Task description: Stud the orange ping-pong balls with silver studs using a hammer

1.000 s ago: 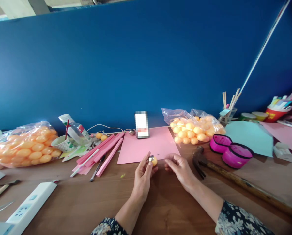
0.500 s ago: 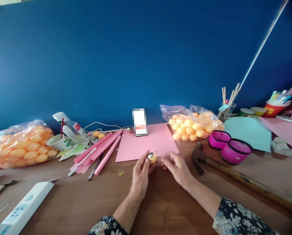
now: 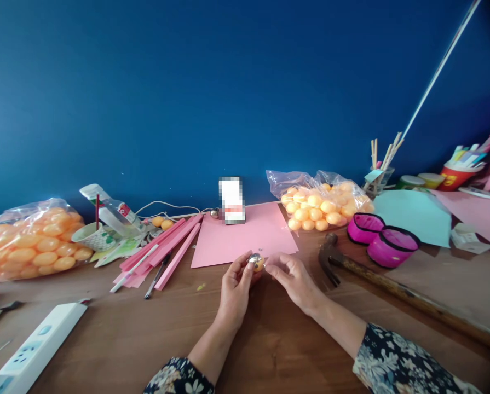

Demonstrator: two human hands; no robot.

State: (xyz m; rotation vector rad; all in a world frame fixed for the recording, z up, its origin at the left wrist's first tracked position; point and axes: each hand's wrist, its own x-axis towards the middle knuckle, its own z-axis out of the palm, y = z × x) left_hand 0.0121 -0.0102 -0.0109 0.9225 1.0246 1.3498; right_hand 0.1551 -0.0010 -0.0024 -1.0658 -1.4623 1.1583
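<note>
My left hand (image 3: pixel 234 287) is closed around a small orange ball (image 3: pixel 257 263), with its thumb on the near side. Shiny silver patches cover part of the ball's upper surface. Just right of it, the thumb and forefinger of my right hand (image 3: pixel 292 280) are pinched together; a tiny bright speck shows at their tips, too small to name. Both hands hover at the near edge of a pink paper sheet (image 3: pixel 212 246), on which a small dark speck lies.
Orange balls fill clear bags at left (image 3: pixel 31 246) and right (image 3: pixel 314 208). A claw hammer (image 3: pixel 376 279) lies on the right, beside magenta bands (image 3: pixel 395 247). Pink paper strips (image 3: pixel 162 249), a pen (image 3: pixel 157 276) and a power strip (image 3: pixel 39 339) lie left. A pixelated upright object (image 3: pixel 232 200) stands behind.
My right fingertips have moved closer to the ball. More silver shows on the ball's upper side now. The whole view has shifted slightly.
</note>
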